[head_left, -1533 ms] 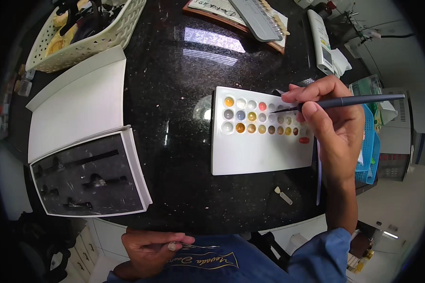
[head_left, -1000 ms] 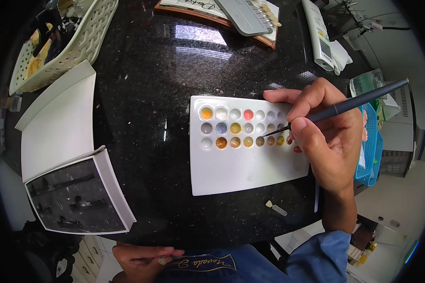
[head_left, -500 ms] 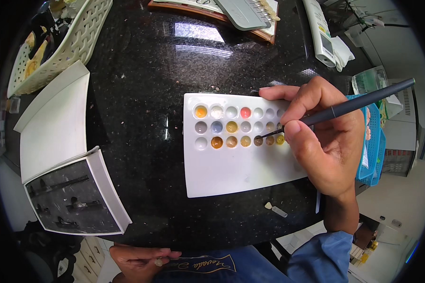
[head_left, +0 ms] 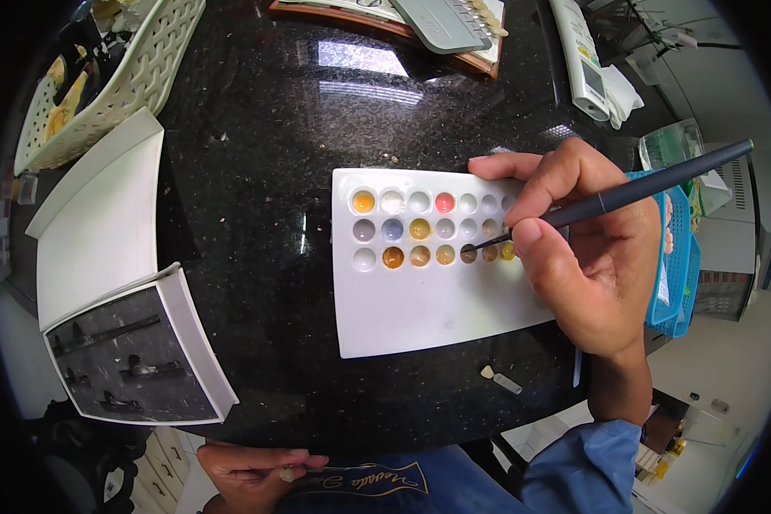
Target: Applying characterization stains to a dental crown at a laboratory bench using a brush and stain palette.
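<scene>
My right hand [head_left: 587, 248] is closed around a slim paintbrush [head_left: 642, 188] with a dark grey handle. The brush tip dips into a brownish well in the lowest row of a white mixing palette [head_left: 403, 313]. Rows of round wells hold orange, white, pink, blue-grey, ochre, brown and yellow colours; my hand covers the palette's right part. Below the counter edge, my left hand [head_left: 253, 469] pinches a small pale tooth-like piece [head_left: 288, 474]. A tooth-shaped shade tab [head_left: 501, 379] lies on the counter between the palette and the near edge.
An open white box [head_left: 193, 343] with a dark foam insert stands left on the black speckled counter [head_left: 265, 257]. Behind it is a white woven basket [head_left: 158, 77]. A shade guide [head_left: 441, 26] lies at the back, a white remote [head_left: 581, 73] back right, and blue baskets [head_left: 681, 257] at right.
Almost nothing differs. The brush tip stays in the same brown well, and both hands hold practically the same place.
</scene>
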Demonstrator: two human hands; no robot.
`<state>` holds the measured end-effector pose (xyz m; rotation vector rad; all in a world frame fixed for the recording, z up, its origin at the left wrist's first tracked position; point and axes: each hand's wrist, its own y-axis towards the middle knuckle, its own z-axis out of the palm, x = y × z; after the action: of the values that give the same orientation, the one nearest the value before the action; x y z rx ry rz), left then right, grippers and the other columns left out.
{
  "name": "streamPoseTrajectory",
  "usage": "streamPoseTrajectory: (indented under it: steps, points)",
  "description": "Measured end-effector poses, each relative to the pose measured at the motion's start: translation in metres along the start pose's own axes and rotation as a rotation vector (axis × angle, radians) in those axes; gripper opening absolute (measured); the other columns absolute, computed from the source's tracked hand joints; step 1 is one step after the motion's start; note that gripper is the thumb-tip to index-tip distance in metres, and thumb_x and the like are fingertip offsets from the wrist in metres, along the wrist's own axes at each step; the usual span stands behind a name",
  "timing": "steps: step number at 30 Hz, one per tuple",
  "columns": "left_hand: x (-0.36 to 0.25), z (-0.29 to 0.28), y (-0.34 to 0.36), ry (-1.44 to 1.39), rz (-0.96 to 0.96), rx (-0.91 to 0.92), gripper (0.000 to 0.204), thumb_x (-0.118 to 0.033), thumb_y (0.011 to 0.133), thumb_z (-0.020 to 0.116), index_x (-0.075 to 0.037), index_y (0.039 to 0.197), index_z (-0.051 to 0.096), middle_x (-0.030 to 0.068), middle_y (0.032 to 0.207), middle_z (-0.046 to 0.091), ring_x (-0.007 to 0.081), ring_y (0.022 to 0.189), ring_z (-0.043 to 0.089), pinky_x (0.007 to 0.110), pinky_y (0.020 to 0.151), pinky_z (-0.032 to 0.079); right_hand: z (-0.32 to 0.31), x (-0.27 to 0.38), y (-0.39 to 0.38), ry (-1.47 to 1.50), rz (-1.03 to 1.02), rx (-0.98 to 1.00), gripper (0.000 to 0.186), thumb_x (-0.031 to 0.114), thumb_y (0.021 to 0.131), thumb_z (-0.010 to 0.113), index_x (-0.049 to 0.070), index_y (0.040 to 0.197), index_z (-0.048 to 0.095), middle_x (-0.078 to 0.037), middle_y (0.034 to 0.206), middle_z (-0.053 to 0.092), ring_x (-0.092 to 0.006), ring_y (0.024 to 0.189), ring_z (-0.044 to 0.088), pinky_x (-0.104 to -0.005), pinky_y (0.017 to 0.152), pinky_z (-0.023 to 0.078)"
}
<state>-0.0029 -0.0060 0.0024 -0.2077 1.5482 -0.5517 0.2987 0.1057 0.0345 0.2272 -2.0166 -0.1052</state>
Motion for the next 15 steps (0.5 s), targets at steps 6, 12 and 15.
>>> streamPoseTrajectory:
  steps: [6, 12, 15]
  points:
    - [-0.002, 0.001, 0.000, -0.028, 0.032, 0.023, 0.015, -0.009, 0.079, 0.068, 0.005, 0.077, 0.063, 0.0195, 0.066, 0.064, 0.0279, 0.063, 0.067, 0.039, 0.061, 0.058, -0.002, 0.003, 0.001, 0.003, -0.005, 0.006, 0.011, 0.009, 0.073, 0.054, -0.002, 0.070, 0.054, -0.004, 0.064, 0.048, -0.0239, 0.082, 0.059, -0.0415, 0.089, 0.044]
    - [0.006, 0.003, 0.008, -0.040, 0.064, 0.025, 0.023, -0.017, 0.078, 0.070, 0.005, 0.078, 0.063, 0.0192, 0.066, 0.065, 0.0273, 0.063, 0.067, 0.038, 0.060, 0.057, -0.001, -0.003, 0.000, -0.015, 0.004, -0.016, 0.009, 0.008, 0.072, 0.053, -0.001, 0.069, 0.053, -0.003, 0.063, 0.046, -0.0164, 0.072, 0.056, -0.0435, 0.091, 0.044]
    - [-0.006, 0.006, 0.003, -0.013, 0.019, -0.016, 0.025, -0.018, 0.078, 0.070, 0.006, 0.077, 0.063, 0.0195, 0.066, 0.065, 0.0270, 0.063, 0.067, 0.037, 0.061, 0.057, 0.000, -0.001, 0.002, -0.018, -0.037, 0.003, 0.009, 0.008, 0.072, 0.053, -0.001, 0.068, 0.053, -0.003, 0.063, 0.046, -0.0154, 0.071, 0.055, -0.0437, 0.091, 0.044]
